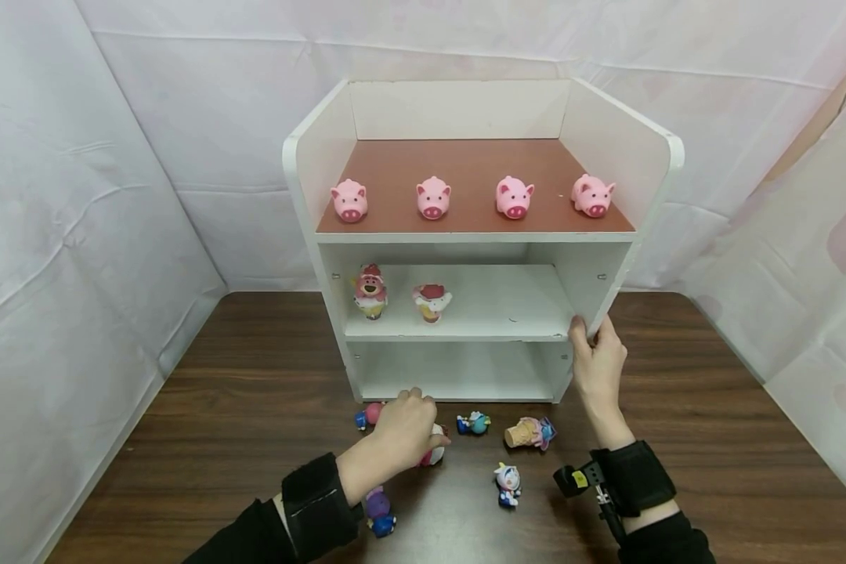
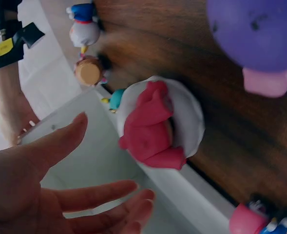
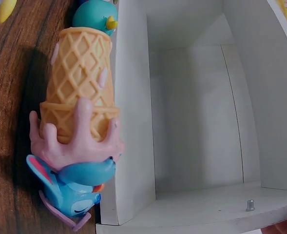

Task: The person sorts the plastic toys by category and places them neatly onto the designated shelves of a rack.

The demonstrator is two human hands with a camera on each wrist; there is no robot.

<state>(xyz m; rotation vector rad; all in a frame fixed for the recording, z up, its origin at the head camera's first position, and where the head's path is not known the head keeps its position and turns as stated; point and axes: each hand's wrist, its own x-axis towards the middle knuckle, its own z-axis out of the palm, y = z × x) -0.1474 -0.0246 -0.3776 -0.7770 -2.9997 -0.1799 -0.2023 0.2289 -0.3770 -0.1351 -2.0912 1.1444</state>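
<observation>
A red-and-white figurine (image 2: 150, 139) lay on the near side of a white shelf (image 1: 458, 111), just beyond a left hand (image 1: 403, 427) with parted fingers; the right hand (image 1: 599, 366) gripped the shelf's right edge.

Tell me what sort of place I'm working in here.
Probably a makeshift tabletop recording corner indoors: pale, creased fabric sheets hang behind and beside a dark brown wood-grain table, where a white three-tier shelf unit stands.

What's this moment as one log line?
Left hand: near red and white figurine | Right hand: grips side of white shelf | Top: four pink pigs
</observation>
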